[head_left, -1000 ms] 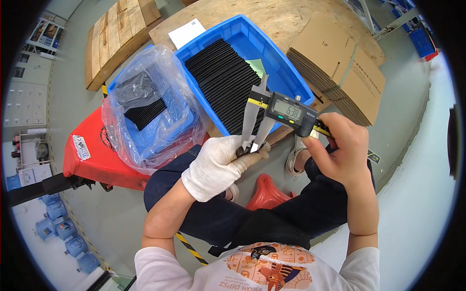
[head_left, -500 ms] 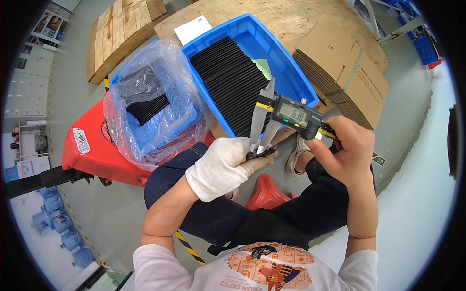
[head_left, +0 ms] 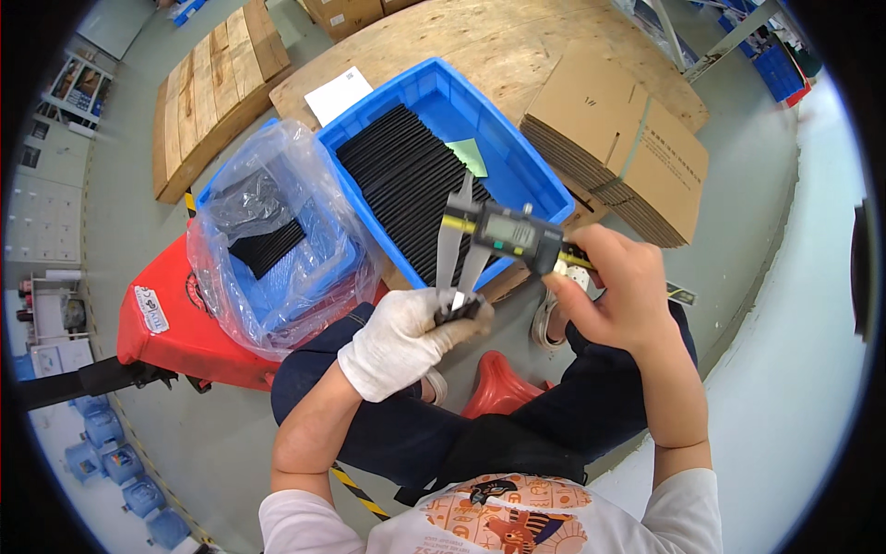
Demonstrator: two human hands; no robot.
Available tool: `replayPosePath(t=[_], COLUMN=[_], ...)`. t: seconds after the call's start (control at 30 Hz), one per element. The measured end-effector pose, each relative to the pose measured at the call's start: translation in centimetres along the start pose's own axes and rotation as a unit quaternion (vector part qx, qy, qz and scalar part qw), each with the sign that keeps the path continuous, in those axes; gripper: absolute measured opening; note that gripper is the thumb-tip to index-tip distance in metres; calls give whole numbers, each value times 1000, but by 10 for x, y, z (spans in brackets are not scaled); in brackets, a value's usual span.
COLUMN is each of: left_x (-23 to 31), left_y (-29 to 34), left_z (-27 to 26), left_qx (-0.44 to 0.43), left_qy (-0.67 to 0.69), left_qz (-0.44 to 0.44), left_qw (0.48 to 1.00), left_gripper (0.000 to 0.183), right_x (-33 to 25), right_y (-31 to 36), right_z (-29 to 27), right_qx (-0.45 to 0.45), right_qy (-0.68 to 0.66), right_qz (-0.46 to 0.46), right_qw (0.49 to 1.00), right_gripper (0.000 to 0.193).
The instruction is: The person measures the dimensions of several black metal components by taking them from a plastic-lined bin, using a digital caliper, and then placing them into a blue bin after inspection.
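Observation:
My left hand [head_left: 392, 342], in a white glove, pinches a small black part [head_left: 455, 311] between thumb and fingers. In my bare right hand [head_left: 620, 291] is a digital caliper [head_left: 517, 233], its dark body gripped near the slide end. The caliper's two jaws point down toward the black part; motion blur hides whether they touch it. Just beyond, a blue tub [head_left: 544, 180] holds a long row of thin black pieces [head_left: 406, 180] and a pale green slip [head_left: 469, 157].
Left of the tub, a plastic-lined blue bin [head_left: 318, 286] with some black pieces rests over a red machine body [head_left: 185, 300]. Flattened cardboard boxes [head_left: 609, 129] lie strapped on the wooden board [head_left: 434, 37]. A red stool [head_left: 498, 383] shows between my legs.
The whole view has shifted, so the tub and bin appear lower and farther left. Both hands appear farther left too, and the black part has turned in my left fingers.

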State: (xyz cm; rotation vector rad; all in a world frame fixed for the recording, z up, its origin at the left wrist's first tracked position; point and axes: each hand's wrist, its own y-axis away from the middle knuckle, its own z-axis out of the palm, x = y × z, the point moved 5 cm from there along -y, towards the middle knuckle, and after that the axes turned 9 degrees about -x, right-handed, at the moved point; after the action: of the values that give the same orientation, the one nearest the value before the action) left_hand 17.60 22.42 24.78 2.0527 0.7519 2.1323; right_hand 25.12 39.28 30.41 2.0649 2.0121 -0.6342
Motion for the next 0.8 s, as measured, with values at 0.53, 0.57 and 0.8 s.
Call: replayPosePath(t=[0.53,0.57,0.8], left_x=[-10,-11,6], left_y=[-27,-27,-17], left_z=[-67,-66,-50], left_qx=[357,355,140], left_qy=[595,592,583], left_qz=[244,244,330], left_qw=[677,681,730], left_gripper=[13,13,21], right_x=[-2,-5,3], right_y=[-40,-43,-43], right_z=[80,79,61], right_qx=[153,157,216], right_qy=[-639,-640,-671], right_qz=[197,195,153], right_qw=[728,726,693], right_gripper=[26,26,11])
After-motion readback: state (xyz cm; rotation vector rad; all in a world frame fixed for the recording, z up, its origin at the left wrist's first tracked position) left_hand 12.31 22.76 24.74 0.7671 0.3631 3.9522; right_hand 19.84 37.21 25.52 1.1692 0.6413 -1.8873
